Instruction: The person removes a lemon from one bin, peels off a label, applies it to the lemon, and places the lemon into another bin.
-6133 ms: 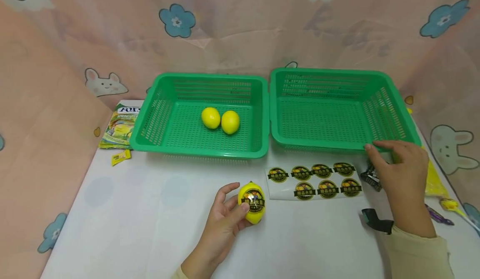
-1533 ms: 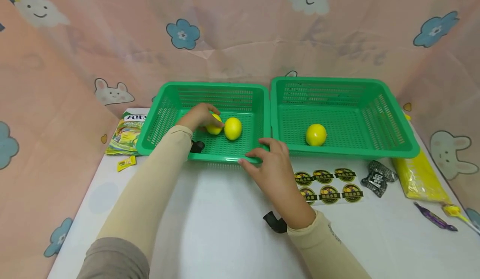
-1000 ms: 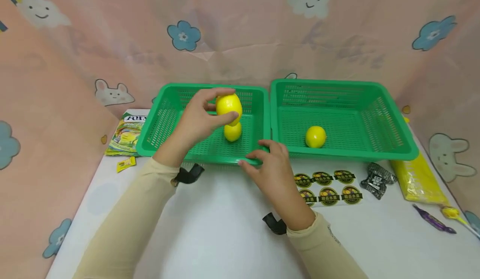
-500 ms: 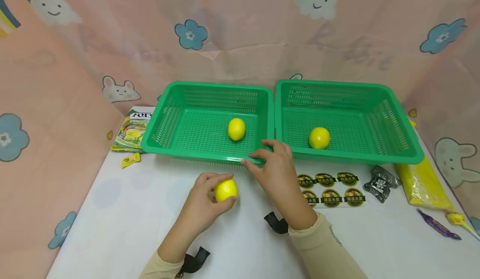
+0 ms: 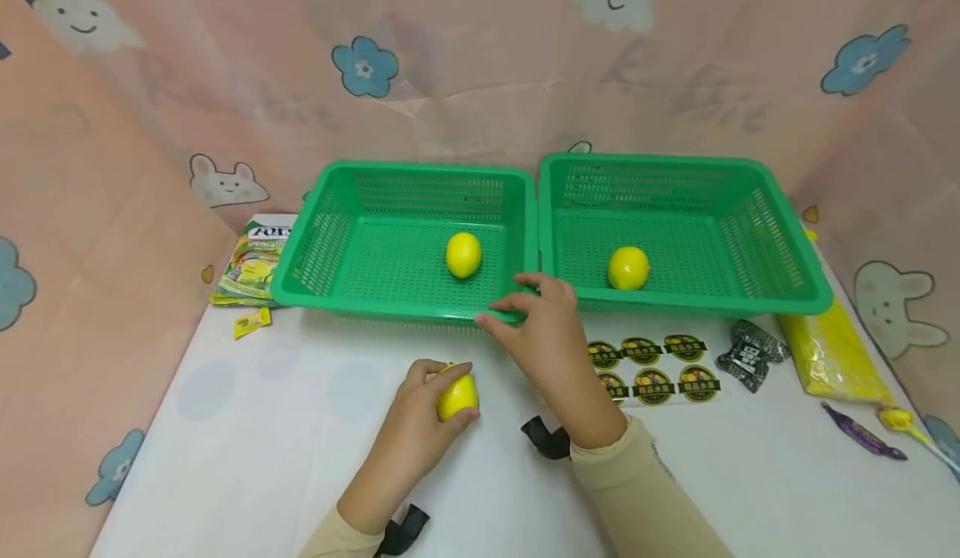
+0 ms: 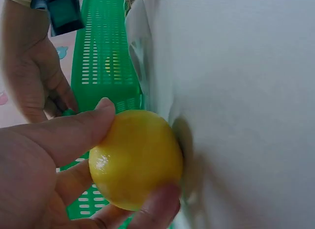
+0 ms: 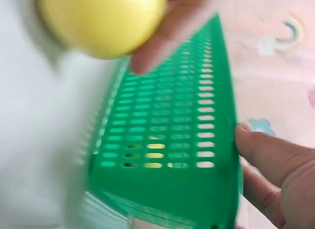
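Pink cloth point(image 5: 480, 117) printed with clouds, flowers and rabbits backs a white table point(image 5: 225, 458), where two green baskets stand side by side, the left basket point(image 5: 390, 312) and the right basket point(image 5: 697, 306). One lemon point(image 5: 459, 397) is in the person's left hand point(image 5: 415, 420), low over the table in front of the left basket; whether its underside touches the cloth is hard to tell. Its skin looks glossy, so a firm but gentle hold by the pads on opposite sides, low to the table, seems best: a slip would then mean only a short roll. That is close to how it sits now, the thumb on one side and the fingers curved round the other, parted by just the fruit's width. The right hand point(image 5: 551, 341) pinches the left basket's near right corner, thumb outside the rim and fingers beyond it, only the wall's thickness between them; a light grip there should steady the basket without dragging it. A second lemon point(image 5: 463, 256) lies inside the left basket, a third lemon point(image 5: 628, 268) inside the right one, and the sticker sheet point(image 5: 654, 385) lies partly behind the right forearm.
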A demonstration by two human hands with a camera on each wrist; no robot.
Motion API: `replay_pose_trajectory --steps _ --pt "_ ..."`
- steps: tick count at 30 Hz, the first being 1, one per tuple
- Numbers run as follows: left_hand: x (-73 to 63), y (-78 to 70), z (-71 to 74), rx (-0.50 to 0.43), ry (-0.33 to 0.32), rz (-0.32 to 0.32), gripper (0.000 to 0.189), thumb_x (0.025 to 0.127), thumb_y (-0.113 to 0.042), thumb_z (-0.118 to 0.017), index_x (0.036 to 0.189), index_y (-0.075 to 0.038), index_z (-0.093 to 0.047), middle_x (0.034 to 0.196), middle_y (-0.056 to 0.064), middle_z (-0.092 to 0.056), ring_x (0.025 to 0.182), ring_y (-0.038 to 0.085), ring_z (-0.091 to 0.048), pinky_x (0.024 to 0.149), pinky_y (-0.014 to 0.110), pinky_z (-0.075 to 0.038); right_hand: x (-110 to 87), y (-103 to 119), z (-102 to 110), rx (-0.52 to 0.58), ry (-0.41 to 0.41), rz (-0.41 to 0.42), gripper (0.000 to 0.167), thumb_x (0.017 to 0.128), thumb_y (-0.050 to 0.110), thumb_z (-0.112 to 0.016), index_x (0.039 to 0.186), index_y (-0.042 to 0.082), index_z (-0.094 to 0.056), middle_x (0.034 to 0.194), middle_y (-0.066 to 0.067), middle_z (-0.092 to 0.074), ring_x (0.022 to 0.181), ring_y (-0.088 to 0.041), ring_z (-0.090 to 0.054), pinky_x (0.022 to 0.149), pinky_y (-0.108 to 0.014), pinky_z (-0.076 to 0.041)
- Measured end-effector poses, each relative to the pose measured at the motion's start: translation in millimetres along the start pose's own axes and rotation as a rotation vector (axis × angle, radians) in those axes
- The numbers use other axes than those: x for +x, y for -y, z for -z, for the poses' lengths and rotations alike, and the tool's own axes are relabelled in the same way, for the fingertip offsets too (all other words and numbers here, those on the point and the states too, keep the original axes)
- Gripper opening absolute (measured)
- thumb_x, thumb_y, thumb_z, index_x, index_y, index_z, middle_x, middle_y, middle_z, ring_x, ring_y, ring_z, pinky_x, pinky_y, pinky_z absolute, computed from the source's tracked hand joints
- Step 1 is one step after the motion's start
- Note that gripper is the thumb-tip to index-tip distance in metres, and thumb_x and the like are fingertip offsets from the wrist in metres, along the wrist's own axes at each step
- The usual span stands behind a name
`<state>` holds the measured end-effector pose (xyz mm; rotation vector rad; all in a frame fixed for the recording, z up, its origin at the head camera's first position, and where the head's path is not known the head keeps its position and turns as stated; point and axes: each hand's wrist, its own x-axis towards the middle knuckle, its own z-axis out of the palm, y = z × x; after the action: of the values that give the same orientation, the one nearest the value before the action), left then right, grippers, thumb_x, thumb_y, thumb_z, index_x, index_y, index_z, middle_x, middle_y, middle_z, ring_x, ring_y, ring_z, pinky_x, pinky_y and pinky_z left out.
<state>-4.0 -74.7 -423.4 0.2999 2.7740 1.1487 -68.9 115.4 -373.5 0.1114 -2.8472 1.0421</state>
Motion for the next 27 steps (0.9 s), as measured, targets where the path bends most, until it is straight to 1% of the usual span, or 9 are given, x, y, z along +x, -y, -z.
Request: replay_pose_trajectory --steps 3,5,9,10,12,15,17,21,27 --pt "1.5 -7.2 -1.4 0.081 -0.021 -0.005 0.057 0.09 -0.021 -0.088 0.143 -0.017 -0.068 0.142 0.018 -0.055 0.123 0.04 -0.054 0.088 0.05 -0.056 1.5 -6 16 0.102 0.058 -0.032 0.041 0.095 0.044 -0.081 0.123 0.015 -0.081 0.149 -0.008 -0.06 0.139 -0.041 -0.05 0.107 -0.058 -0.048" --pt "0.7 -14.4 -3.9 0.117 -0.083 -0.037 0.058 0.09 -0.024 -0.088 0.143 -0.016 -0.068 0.147 0.021 -0.052 0.128 0.044 -0.049 0.095 0.056 -0.053 -2.5 -12 30 0.184 0.064 -0.044 0.043 0.098 0.045 -0.077 0.13 0.016 -0.077 0.147 -0.005 -0.061 0.135 -0.037 -0.055 0.107 -0.056 -0.049" --pt "-2.3 -31.9 -16.6 0.038 -0.233 -0.183 0.046 0.09 -0.02 -0.088 0.133 -0.013 -0.073 0.144 0.016 -0.057 0.131 0.039 -0.05 0.103 0.057 -0.048 -22.8 -28 53 0.295 -0.018 -0.05 0.038 0.104 0.038 -0.071 0.131 0.013 -0.075 0.138 -0.004 -0.066 0.128 -0.03 -0.061 0.106 -0.053 -0.051" --pt "-3.0 -36.8 -20.7 -0.004 -0.222 -0.209 0.042 0.091 -0.019 -0.086 0.131 -0.013 -0.074 0.141 0.013 -0.059 0.13 0.036 -0.052 0.104 0.055 -0.048 -28.9 -33 56 0.289 -0.046 -0.043 0.035 0.105 0.035 -0.07 0.13 0.011 -0.075 0.135 -0.006 -0.068 0.126 -0.029 -0.062 0.106 -0.054 -0.05" --pt "-2.1 -45.8 -30.6 -0.076 -0.143 -0.228 0.036 0.094 -0.019 -0.082 0.13 -0.016 -0.074 0.139 0.008 -0.061 0.129 0.03 -0.055 0.104 0.051 -0.05 -41.3 -43 59 0.269 -0.065 -0.07 0.034 0.106 0.034 -0.068 0.129 0.01 -0.075 0.132 -0.008 -0.069 0.124 -0.029 -0.062 0.104 -0.055 -0.051" --pt "3.7 -55.5 -48.9 -0.163 0.021 -0.159 0.04 0.099 -0.023 -0.076 0.138 -0.02 -0.069 0.149 0.011 -0.056 0.135 0.031 -0.05 0.107 0.053 -0.047 -58.0 -63 60 0.234 -0.023 -0.155 0.04 0.107 0.038 -0.065 0.135 0.009 -0.072 0.134 -0.01 -0.067 0.124 -0.033 -0.063 0.102 -0.058 -0.052" --pt "10.2 -58.1 -60.8 -0.219 0.089 -0.097 0.047 0.1 -0.026 -0.073 0.145 -0.023 -0.063 0.157 0.017 -0.047 0.141 0.038 -0.042 0.108 0.059 -0.044 -66.5 -75 59 0.219 0.019 -0.216 0.044 0.108 0.041 -0.063 0.138 0.01 -0.07 0.136 -0.011 -0.066 0.125 -0.035 -0.064 0.101 -0.056 -0.053" --pt "22.9 -57.5 -79.1 -0.389 0.1 0.009 0.058 0.098 -0.024 -0.072 0.153 -0.019 -0.054 0.16 0.022 -0.041 0.14 0.043 -0.037 0.105 0.06 -0.042 -77.3 -94 51 0.231 0.08 -0.269 0.047 0.108 0.041 -0.062 0.143 0.009 -0.064 0.144 -0.014 -0.06 0.132 -0.039 -0.06 0.105 -0.054 -0.052" --pt "37.2 -58.6 -87.4 -0.772 0.055 0.223 0.065 0.096 -0.018 -0.078 0.154 -0.018 -0.05 0.148 0.02 -0.048 0.099 0.024 -0.059 0.08 0.035 -0.051 -82.6 -102 41 0.283 0.101 -0.299 0.048 0.109 0.036 -0.063 0.146 0.005 -0.06 0.152 -0.018 -0.051 0.141 -0.04 -0.05 0.112 -0.055 -0.045"
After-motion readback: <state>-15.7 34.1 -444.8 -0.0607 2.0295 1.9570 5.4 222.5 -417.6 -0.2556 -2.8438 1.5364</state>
